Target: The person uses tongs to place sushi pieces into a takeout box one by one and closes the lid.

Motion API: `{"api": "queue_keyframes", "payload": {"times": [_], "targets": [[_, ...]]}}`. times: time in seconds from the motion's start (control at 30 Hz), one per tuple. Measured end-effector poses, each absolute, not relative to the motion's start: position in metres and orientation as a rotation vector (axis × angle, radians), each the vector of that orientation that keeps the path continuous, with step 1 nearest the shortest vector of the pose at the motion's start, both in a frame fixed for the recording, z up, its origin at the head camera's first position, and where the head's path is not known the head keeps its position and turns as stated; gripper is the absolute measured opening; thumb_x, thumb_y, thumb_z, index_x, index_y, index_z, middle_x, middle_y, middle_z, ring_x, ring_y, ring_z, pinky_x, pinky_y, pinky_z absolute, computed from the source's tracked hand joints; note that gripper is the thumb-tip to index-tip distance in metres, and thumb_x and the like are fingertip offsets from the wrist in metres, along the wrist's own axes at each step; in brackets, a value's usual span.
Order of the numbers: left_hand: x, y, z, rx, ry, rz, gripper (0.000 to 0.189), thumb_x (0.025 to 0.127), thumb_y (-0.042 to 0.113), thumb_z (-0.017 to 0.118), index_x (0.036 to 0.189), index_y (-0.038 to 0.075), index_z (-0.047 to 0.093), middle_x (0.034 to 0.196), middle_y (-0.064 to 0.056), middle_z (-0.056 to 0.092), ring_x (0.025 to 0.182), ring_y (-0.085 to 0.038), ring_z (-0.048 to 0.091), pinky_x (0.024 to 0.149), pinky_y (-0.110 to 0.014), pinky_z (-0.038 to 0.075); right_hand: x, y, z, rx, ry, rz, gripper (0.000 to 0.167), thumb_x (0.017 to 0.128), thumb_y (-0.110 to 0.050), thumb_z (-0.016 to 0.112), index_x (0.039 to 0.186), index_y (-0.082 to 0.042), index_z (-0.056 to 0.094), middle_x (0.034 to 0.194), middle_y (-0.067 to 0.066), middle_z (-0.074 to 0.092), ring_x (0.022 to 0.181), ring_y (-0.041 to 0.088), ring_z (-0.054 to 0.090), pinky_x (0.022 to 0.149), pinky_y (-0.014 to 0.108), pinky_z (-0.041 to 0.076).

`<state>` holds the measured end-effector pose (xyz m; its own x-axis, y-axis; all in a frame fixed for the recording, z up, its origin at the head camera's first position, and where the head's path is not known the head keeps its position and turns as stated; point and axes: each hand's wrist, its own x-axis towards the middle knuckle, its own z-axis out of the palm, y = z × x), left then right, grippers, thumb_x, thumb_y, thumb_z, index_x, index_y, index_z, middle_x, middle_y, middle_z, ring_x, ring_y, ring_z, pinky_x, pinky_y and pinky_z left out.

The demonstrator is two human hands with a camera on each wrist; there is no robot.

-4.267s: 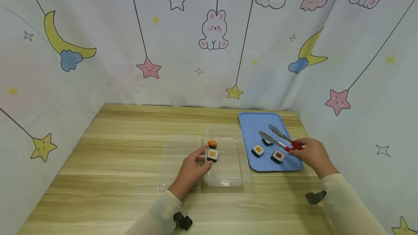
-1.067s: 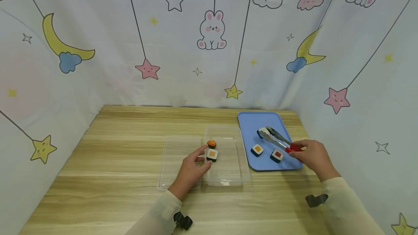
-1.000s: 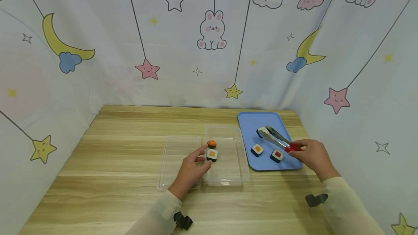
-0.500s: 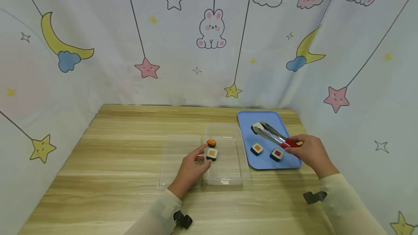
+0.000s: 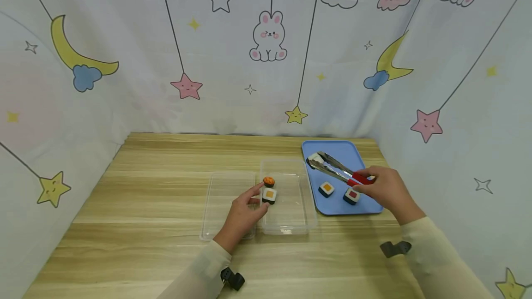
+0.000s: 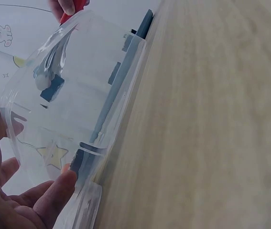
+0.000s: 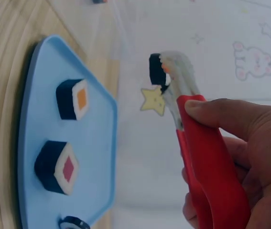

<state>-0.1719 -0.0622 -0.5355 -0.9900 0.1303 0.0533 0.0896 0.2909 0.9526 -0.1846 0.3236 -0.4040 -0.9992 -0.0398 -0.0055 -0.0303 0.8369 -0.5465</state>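
My right hand [image 5: 384, 193] grips red-handled metal tongs [image 5: 332, 170]. Their tips pinch a sushi piece [image 7: 157, 69] with a black wrap and white rice, held above the left edge of the blue tray [image 5: 338, 204]. On the tray lie a yellow-centred sushi roll [image 5: 326, 189] and a red-centred one [image 5: 351, 196]; part of another dark-and-white piece [image 7: 73, 223] shows in the right wrist view. My left hand [image 5: 241, 218] holds the clear plastic container [image 5: 287, 230] by its left rim, thumb and forefinger spread. Inside sit an orange-topped sushi [image 5: 269, 181] and a yellow-centred roll [image 5: 269, 195].
A clear lid [image 5: 214, 206] lies flat on the wooden table [image 5: 158, 188], directly left of the container. The tray's left side runs close along the container's right wall. A white printed curtain [image 5: 228, 105] encloses the table at the back and both sides.
The tongs have closed on the sushi piece at the tray's back and carried it left to the tray's edge, my right hand moving with them. My left hand keeps its place.
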Motion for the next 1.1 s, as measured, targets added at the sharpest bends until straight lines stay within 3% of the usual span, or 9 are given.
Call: {"api": "queue_keyframes", "payload": {"times": [0.77, 1.1], "targets": [[-0.174, -0.06, -0.535, 0.195, 2.502, 1.836, 0.06, 0.092, 0.024, 0.079, 0.149, 0.02, 0.059, 0.139, -0.017, 0.063, 0.115, -0.03, 0.068, 0.081, -0.042, 0.058, -0.195, 0.274, -0.41, -0.368, 2.929, -0.846, 0.037, 0.081, -0.018, 0.089, 0.115, -0.007, 0.08, 0.102, 0.006, 0.073, 0.08, 0.018, 0.068, 0.067, 0.033, 0.055], [-0.173, -0.061, -0.534, 0.202, 2.494, 1.837, 0.061, 0.092, 0.026, 0.079, 0.15, 0.021, 0.059, 0.14, -0.016, 0.063, 0.115, -0.03, 0.068, 0.081, -0.042, 0.059, -0.2, 0.256, -0.414, -0.38, 2.909, -0.734, 0.039, 0.081, -0.022, 0.09, 0.116, -0.009, 0.079, 0.103, 0.002, 0.073, 0.086, 0.018, 0.066, 0.071, 0.036, 0.055]]}}
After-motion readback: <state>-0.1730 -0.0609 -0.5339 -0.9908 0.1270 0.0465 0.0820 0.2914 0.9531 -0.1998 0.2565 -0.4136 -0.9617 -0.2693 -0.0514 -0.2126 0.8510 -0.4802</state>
